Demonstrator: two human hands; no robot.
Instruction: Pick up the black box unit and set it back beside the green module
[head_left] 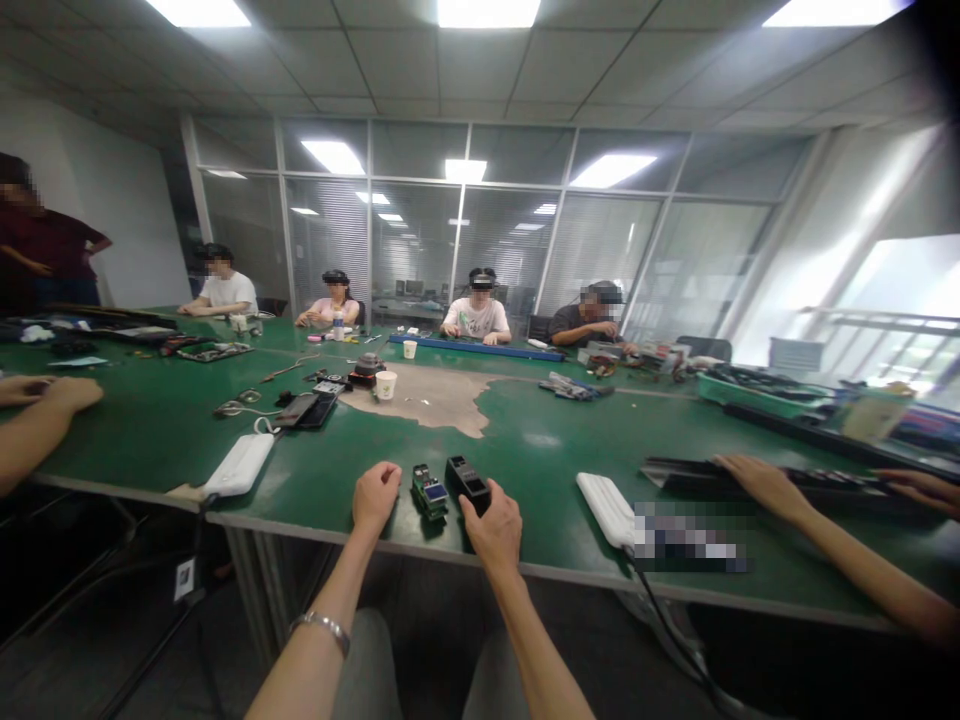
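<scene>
My right hand (496,525) is wrapped round the near end of a black rectangular device housing (468,482) that has a small window in its face. Just left of it, a green circuit board (430,494) with a small bluish screen lies on the green table, touched by neither hand. My left hand (377,495) rests on the table beside the board, its fingers curled in and closed. Whatever those fingers hold, if anything, is hidden.
White power strips (240,464) lie left and right on the green table (547,440). Ahead are a paper cup (385,386), a brown patch (439,400) and pliers-like tools (574,388). At right, another person's hand (757,482) rests on a black rail (682,472). More people sit opposite.
</scene>
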